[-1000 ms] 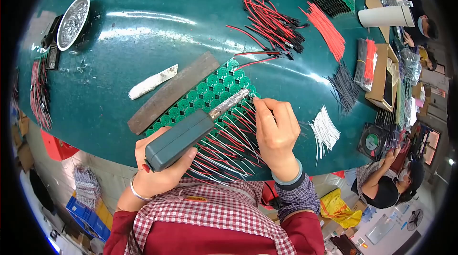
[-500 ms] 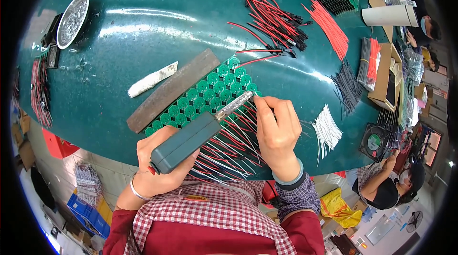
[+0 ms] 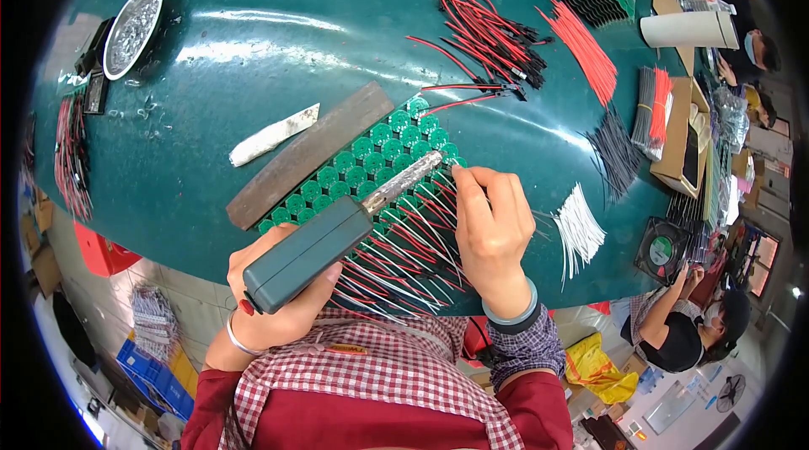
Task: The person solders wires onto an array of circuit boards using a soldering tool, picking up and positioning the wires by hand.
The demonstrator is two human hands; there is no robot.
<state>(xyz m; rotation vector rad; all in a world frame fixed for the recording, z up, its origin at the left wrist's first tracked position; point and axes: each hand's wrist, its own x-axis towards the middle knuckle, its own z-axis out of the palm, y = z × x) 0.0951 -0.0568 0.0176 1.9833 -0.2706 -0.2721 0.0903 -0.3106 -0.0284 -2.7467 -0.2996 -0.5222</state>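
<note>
My left hand (image 3: 278, 315) is wrapped round the dark green body of a soldering iron (image 3: 312, 252). The iron's thick silvery tip points up and right, over a sheet of round green circuit boards (image 3: 388, 147). Close by the tip end, my right hand (image 3: 495, 227) is closed in a pinch at the sheet's right edge, on what looks like a thin wire, mostly hidden by the fingers. Several red, white and black wires (image 3: 396, 273) run from the sheet's lower edge toward me. A brown bar (image 3: 312, 155) lies along the sheet's upper left side.
A whitish flat stick (image 3: 274, 135) lies left of the bar. Beyond are black-red leads with connectors (image 3: 489, 33), red wires (image 3: 581, 45), dark wires (image 3: 613, 151) and white wires (image 3: 580, 227). A metal bowl (image 3: 132, 31) stands far left, a small fan (image 3: 661, 249) at right. Co-workers sit at right.
The soldering iron has drawn back slightly left and down, its tip now a little off my right fingertips. My right hand stays nearly in place. The sheet and bar appear shifted slightly.
</note>
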